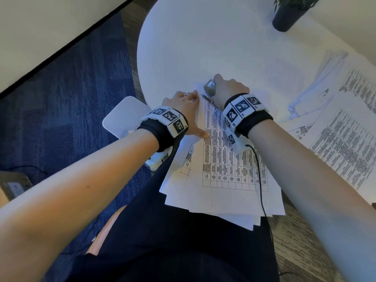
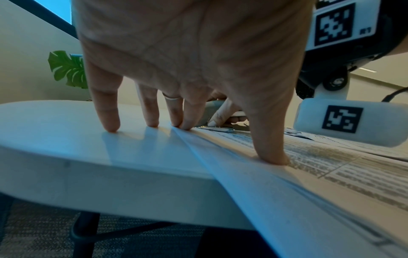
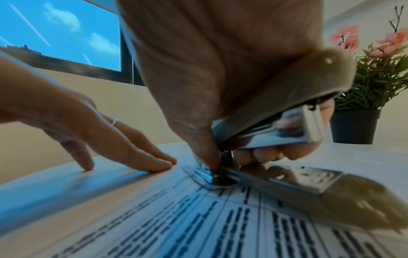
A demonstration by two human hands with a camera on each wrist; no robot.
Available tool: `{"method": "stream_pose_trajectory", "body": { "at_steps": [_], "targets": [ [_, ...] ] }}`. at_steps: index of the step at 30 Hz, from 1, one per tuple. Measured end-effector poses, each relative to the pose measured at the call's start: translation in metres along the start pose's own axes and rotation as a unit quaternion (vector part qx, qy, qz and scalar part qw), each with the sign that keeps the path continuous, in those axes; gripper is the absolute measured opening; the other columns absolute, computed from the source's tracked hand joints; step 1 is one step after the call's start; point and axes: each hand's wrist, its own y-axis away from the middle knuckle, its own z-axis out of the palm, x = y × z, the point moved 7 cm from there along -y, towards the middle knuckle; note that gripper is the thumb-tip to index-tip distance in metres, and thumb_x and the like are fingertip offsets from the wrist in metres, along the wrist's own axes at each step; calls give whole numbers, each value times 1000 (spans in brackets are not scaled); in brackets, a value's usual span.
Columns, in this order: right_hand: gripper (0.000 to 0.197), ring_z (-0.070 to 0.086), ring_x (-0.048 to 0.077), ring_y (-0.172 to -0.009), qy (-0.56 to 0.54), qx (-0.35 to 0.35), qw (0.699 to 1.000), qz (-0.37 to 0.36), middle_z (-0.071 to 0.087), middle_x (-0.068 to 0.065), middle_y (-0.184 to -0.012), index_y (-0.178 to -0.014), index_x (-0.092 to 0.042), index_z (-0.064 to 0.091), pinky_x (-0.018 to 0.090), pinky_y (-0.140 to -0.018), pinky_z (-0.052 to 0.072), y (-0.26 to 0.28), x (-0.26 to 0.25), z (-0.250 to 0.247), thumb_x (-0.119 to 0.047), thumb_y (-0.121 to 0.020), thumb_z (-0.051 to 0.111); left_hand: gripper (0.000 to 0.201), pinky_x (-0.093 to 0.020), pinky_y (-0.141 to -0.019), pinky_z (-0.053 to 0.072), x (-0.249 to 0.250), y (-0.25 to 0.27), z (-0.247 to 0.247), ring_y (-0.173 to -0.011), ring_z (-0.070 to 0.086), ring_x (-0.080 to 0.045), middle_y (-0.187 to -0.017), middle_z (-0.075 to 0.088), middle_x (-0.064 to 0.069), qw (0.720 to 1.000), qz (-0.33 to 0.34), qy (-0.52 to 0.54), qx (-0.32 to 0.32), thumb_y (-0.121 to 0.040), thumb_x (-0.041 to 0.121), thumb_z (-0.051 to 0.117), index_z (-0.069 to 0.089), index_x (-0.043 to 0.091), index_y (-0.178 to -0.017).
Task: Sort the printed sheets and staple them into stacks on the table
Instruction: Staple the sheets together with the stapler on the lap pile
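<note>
Two hands on printed sheets point(image 1: 227, 159) at near edge of white bench point(image 1: 203, 47).
Left hand point(image 1: 183, 104) flat, fingers straight, pressing sheet edge and bench; right hand point(image 1: 227, 92) clenched round grey stapler point(image 1: 209, 87), opened over sheets' far corner. More sheets point(image 1: 335, 129) spread to right.

Dim, bluish cast; soft finger shadows on table point(image 2: 55, 122); wide-angle edge warping; wrist views close-up blurred.
</note>
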Motion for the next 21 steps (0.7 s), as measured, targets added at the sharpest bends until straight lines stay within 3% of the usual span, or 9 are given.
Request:
{"method": "stream_pose_trajectory", "body": {
  "at_steps": [6, 11, 16, 21],
  "targets": [
    [38, 58, 36, -101, -19, 18, 999, 23, 59, 18, -113, -126, -7, 38, 37, -70, 37, 7, -5, -1, -20, -93, 51, 125, -42, -102, 37, 3, 3, -6, -138, 22, -26, -159, 13, 4, 1000, 7, -15, -6, -63, 82, 56, 3, 14, -152],
    [44, 57, 32, -111, -130, -5, 987, 93, 56, 15, -125, -128, -2, 37, 34, -71, 37, 4, -10, 3, -26, -95, 53, 125, -44, -101, 38, 3, 0, -5, -137, 25, -28, -158, 16, 3, 1000, 14, -13, 1, -62, 84, 56, 5, 14, -152],
    [40, 58, 36, -101, -45, 16, 999, 7, 59, 19, -117, -127, -6, 37, 36, -69, 37, -4, -24, -7, -27, -95, 48, 126, -48, -103, 38, 2, -5, 2, -128, 33, -30, -152, 27, -4, 1000, 17, 12, 5, -52, 87, 58, 25, 10, -147],
    [46, 56, 37, -106, -88, 7, 995, 38, 55, 20, -121, -130, -4, 35, 39, -73, 41, -3, -8, -6, -33, -96, 46, 117, -47, -99, 40, 2, -1, -3, -128, 31, -29, -151, 25, -1, 1000, 11, 23, 12, -58, 81, 62, 27, 12, -146]
  ]
}}
